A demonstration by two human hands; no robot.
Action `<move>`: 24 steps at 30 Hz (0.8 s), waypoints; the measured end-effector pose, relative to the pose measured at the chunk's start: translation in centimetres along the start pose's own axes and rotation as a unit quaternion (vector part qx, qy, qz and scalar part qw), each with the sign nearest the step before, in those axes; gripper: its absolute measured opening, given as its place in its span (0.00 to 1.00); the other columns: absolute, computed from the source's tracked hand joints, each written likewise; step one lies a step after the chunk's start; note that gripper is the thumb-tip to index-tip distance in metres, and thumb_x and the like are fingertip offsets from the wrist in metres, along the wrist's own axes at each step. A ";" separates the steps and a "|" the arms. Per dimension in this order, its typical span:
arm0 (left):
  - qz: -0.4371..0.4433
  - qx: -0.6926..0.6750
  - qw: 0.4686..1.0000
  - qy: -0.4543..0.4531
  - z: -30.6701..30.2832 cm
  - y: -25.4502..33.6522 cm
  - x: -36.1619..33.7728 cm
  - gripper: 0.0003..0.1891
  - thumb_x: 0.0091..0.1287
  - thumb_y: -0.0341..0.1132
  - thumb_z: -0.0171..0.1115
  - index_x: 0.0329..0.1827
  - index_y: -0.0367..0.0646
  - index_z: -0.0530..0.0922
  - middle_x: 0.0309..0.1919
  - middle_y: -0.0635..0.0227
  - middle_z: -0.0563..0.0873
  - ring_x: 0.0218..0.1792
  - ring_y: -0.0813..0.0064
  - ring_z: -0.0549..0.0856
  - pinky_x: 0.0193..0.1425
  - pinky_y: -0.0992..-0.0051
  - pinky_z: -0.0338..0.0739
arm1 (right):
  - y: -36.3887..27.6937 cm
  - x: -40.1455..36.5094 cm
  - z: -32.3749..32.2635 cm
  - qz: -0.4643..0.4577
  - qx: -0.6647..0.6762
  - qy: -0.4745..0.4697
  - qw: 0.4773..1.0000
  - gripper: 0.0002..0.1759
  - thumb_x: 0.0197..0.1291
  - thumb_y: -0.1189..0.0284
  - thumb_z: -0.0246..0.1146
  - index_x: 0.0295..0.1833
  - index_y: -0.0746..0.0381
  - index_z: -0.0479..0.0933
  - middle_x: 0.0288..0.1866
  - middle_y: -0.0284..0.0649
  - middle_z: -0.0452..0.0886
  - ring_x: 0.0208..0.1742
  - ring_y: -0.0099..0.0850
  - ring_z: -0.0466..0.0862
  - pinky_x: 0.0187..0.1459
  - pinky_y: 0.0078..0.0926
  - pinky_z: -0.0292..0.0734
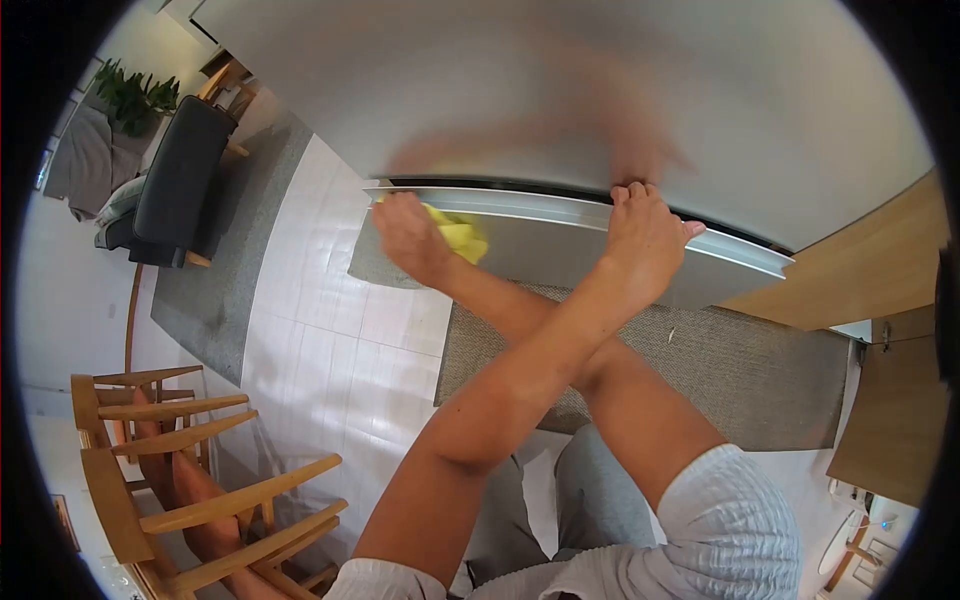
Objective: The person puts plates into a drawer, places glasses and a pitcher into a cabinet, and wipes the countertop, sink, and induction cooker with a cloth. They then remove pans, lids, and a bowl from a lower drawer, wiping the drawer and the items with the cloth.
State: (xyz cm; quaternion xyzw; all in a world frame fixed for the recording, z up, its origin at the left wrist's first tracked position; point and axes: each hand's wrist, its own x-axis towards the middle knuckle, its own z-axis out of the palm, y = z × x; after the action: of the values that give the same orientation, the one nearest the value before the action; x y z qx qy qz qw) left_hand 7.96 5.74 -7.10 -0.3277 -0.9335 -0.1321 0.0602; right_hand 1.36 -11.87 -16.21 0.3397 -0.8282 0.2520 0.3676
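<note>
My forearms cross, the left one over the right. At the right part of a long silver handle rail (540,208), my left hand (645,235) curls its fingers over the upper edge, thumb to the right. The rail runs along the top of a grey drawer front (560,250), under a large shiny grey door panel (520,90). A narrow dark gap separates panel and rail. Near the rail's left end, my right hand (410,240) is closed on a yellow cloth (462,236), which bunches out beside it against the drawer front. Its fingertips are partly hidden.
A grey woven mat (750,370) lies below the drawer on pale floor tiles (340,340). Wooden cabinet panels (840,250) stand at right. At lower left is a wooden chair (200,480) with a person's bare leg (205,500) behind its slats. A dark armchair (185,170) stands farther back.
</note>
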 end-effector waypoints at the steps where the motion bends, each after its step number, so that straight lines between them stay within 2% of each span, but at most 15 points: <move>1: 0.005 0.004 1.000 0.004 0.1 0.0 0.0 0.28 0.69 0.54 0.42 0.32 0.41 0.84 0.37 0.55 0.79 0.45 0.62 0.75 0.57 0.63 0.62 | -0.6 0.9 0.7 -0.002 -0.005 0.005 1.000 0.13 0.45 0.76 0.55 0.38 0.70 0.74 0.37 0.48 0.72 0.45 0.40 0.72 0.56 0.36 0.64; 3: 0.003 0.034 0.999 0.028 0.7 0.2 0.0 0.26 0.69 0.53 0.42 0.34 0.42 0.84 0.37 0.55 0.80 0.44 0.60 0.77 0.54 0.60 0.66 | -1.2 1.7 2.4 -0.038 -0.136 0.101 0.985 0.07 0.46 0.76 0.55 0.33 0.63 0.72 0.33 0.42 0.71 0.41 0.36 0.72 0.49 0.29 0.66; 4: 0.008 0.034 0.999 0.029 0.9 0.3 0.0 0.26 0.69 0.53 0.42 0.34 0.42 0.84 0.37 0.55 0.80 0.44 0.60 0.77 0.54 0.60 0.66 | -1.1 1.7 2.8 -0.037 -0.141 0.103 0.984 0.07 0.46 0.76 0.55 0.33 0.63 0.72 0.33 0.42 0.71 0.41 0.36 0.72 0.49 0.29 0.66; 6: -0.009 0.032 0.999 0.023 1.6 0.2 0.1 0.25 0.70 0.50 0.43 0.34 0.40 0.83 0.37 0.53 0.80 0.42 0.55 0.79 0.49 0.57 0.71 | -0.6 1.3 2.7 -0.093 -0.126 0.048 0.987 0.09 0.47 0.71 0.55 0.34 0.63 0.74 0.32 0.39 0.74 0.43 0.36 0.72 0.52 0.31 0.65; 8: 0.024 -0.024 0.999 0.036 1.2 -0.7 -0.6 0.24 0.71 0.46 0.42 0.33 0.36 0.81 0.38 0.48 0.80 0.42 0.51 0.80 0.47 0.55 0.73 | -0.3 0.5 1.5 -0.081 -0.105 0.038 0.990 0.10 0.47 0.71 0.56 0.36 0.62 0.75 0.35 0.38 0.74 0.43 0.33 0.72 0.51 0.30 0.65; 9: 0.018 -0.072 0.994 0.077 1.3 -1.2 -1.0 0.24 0.71 0.44 0.41 0.32 0.34 0.80 0.38 0.47 0.80 0.42 0.49 0.79 0.49 0.56 0.73 | 0.1 -0.4 0.0 -0.074 -0.090 0.031 0.993 0.11 0.47 0.71 0.56 0.37 0.62 0.75 0.36 0.37 0.74 0.44 0.32 0.72 0.51 0.30 0.65; 10: 0.014 -0.121 0.986 0.117 1.4 -1.6 -1.2 0.23 0.71 0.42 0.41 0.32 0.32 0.80 0.37 0.45 0.80 0.42 0.48 0.79 0.50 0.56 0.73 | 0.8 -1.4 -1.8 -0.067 -0.077 0.024 0.994 0.12 0.48 0.71 0.56 0.39 0.63 0.75 0.37 0.37 0.74 0.44 0.32 0.72 0.51 0.30 0.64; 11: 0.022 -0.128 0.984 0.120 1.1 -1.4 -1.3 0.23 0.71 0.42 0.41 0.32 0.32 0.80 0.37 0.45 0.80 0.42 0.48 0.79 0.50 0.56 0.73 | 1.5 -2.9 -3.5 -0.067 -0.087 0.020 0.994 0.12 0.48 0.71 0.56 0.39 0.63 0.75 0.37 0.37 0.74 0.44 0.32 0.72 0.51 0.30 0.64; 15: -0.007 -0.096 0.992 0.086 0.0 -0.5 -1.2 0.25 0.70 0.43 0.39 0.30 0.29 0.77 0.34 0.42 0.79 0.42 0.45 0.78 0.50 0.56 0.71 | 5.5 -9.9 -12.0 0.015 -0.085 0.065 0.994 0.18 0.51 0.72 0.55 0.49 0.64 0.72 0.46 0.41 0.74 0.49 0.37 0.72 0.53 0.34 0.65; 17: -0.017 -0.096 0.992 0.077 0.5 -0.3 -1.2 0.26 0.71 0.44 0.38 0.30 0.28 0.76 0.34 0.41 0.79 0.41 0.44 0.77 0.49 0.55 0.69 | 7.8 -14.0 -16.8 0.166 -0.016 0.079 0.983 0.20 0.51 0.71 0.57 0.51 0.63 0.71 0.51 0.44 0.73 0.53 0.37 0.71 0.56 0.37 0.63; 19: 0.002 -0.099 0.988 0.116 1.1 -0.7 -0.9 0.26 0.71 0.44 0.37 0.29 0.28 0.75 0.34 0.43 0.79 0.40 0.45 0.77 0.48 0.56 0.69 | 10.0 -17.7 -23.2 0.090 -0.182 0.004 0.979 0.21 0.50 0.72 0.58 0.52 0.62 0.71 0.53 0.42 0.72 0.55 0.35 0.72 0.58 0.37 0.61; 24: 0.002 -0.085 0.989 0.120 1.2 0.3 -3.5 0.25 0.71 0.45 0.40 0.27 0.30 0.74 0.29 0.50 0.76 0.36 0.52 0.76 0.43 0.60 0.69 | 10.9 -24.3 -34.9 0.148 -0.274 -0.015 0.950 0.21 0.49 0.74 0.58 0.52 0.57 0.72 0.51 0.35 0.74 0.51 0.34 0.73 0.57 0.35 0.61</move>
State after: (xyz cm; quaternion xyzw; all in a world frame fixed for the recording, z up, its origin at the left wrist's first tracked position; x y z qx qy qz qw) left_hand 10.84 4.25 -8.83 -0.3150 -0.9044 -0.2490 0.1445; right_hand 20.66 27.60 -15.95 0.1038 -0.9117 0.0618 0.3926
